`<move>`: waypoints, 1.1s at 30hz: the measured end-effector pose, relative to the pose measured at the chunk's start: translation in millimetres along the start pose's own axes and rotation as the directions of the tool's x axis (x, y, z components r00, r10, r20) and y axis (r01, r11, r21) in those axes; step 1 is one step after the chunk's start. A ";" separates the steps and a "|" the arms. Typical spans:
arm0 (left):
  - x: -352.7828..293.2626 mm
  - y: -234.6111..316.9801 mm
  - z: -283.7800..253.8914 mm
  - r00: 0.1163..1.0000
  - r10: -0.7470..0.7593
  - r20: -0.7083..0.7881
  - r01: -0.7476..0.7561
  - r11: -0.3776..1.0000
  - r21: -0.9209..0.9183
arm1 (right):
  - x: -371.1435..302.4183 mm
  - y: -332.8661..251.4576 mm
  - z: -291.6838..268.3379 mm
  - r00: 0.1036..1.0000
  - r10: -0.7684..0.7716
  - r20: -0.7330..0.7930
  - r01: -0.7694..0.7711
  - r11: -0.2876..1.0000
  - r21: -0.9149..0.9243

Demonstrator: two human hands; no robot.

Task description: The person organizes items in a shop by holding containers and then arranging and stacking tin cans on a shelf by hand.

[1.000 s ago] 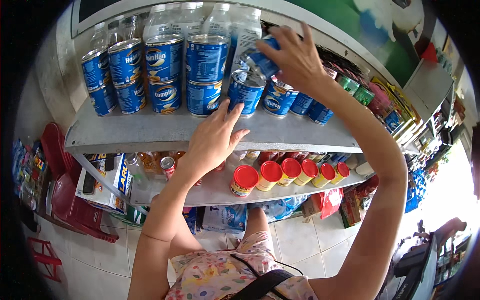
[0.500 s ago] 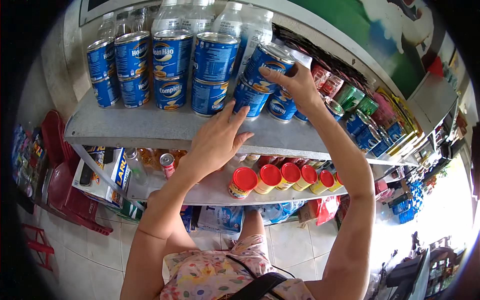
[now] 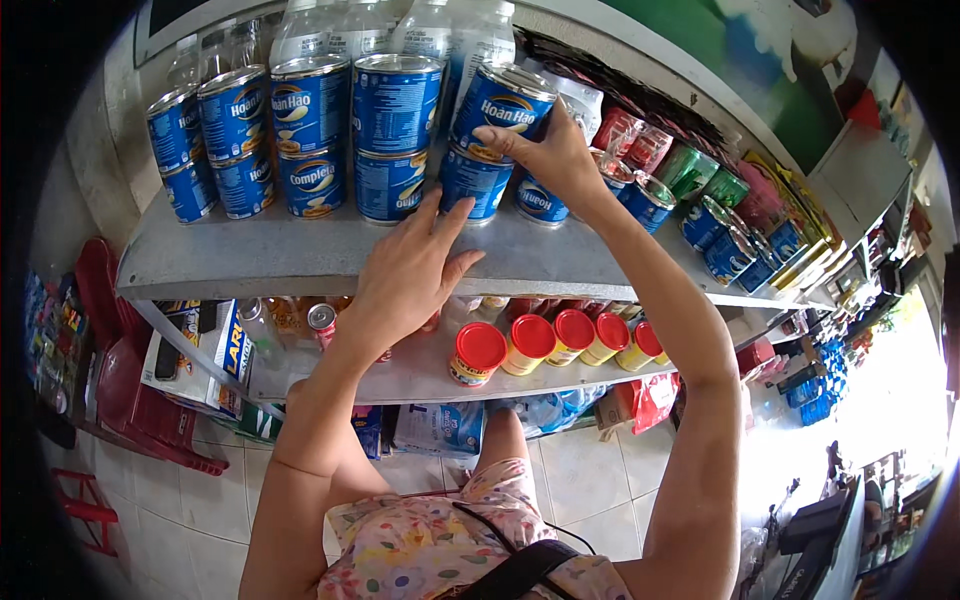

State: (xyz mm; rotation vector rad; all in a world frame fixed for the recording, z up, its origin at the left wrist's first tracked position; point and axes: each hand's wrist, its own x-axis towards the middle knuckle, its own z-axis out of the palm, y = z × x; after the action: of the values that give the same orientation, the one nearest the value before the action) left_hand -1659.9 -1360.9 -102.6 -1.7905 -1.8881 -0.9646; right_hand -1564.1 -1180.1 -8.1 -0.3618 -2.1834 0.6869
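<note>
My right hand (image 3: 560, 158) grips a blue can (image 3: 503, 108), thumb across its front and the other fingers hidden behind it. That can rests on a lower blue can (image 3: 474, 184), set slightly to the right of it. In front of the lower can is my left hand (image 3: 412, 262), fingers apart and holding nothing; its fingertips overlap the can's base, though whether they touch I cannot tell. Left of these, more blue cans (image 3: 397, 110) stand stacked two high in a row. Just right of the lower can, a single-level blue can (image 3: 540, 203) sits partly behind my right wrist.
The cans stand on a grey metal shelf (image 3: 250, 255). Clear plastic bottles (image 3: 425, 30) line the back. Small blue cans (image 3: 730, 253) and green cans (image 3: 685, 172) stand to the right. Red-lidded tubs (image 3: 480, 352) fill part of the lower shelf. Red plastic chairs (image 3: 130, 390) are at left.
The whole view has shifted, moving the shelf goods leftward in the picture. The upper can in my right hand now sits more squarely over the lower one. My left hand keeps its spread pose.
</note>
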 end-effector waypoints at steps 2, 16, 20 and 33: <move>-2.0 -1.5 -2.8 1.000 -0.021 0.014 0.021 1.000 0.016 | -1.8 -10.5 6.0 0.999 0.006 -0.047 -0.011 0.994 -0.113; -0.4 2.7 -4.3 0.997 -0.055 0.054 0.054 0.998 0.014 | 8.5 -12.1 -2.1 0.991 0.074 0.109 -0.073 0.997 -0.015; -0.3 0.4 -3.7 0.998 -0.055 0.036 0.055 0.999 0.002 | 17.4 17.8 7.9 0.997 -0.031 0.072 0.027 0.998 0.056; 43.6 19.2 28.6 0.960 -0.237 -0.152 0.182 0.934 -0.307 | -12.0 17.5 -26.7 0.998 -0.036 0.055 0.029 0.993 0.113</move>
State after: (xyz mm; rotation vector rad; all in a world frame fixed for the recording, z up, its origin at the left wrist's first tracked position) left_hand -1641.4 -1310.4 -88.8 -1.5978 -1.9246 -1.5018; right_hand -1535.4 -1162.0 -11.5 -0.2504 -2.1881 0.8066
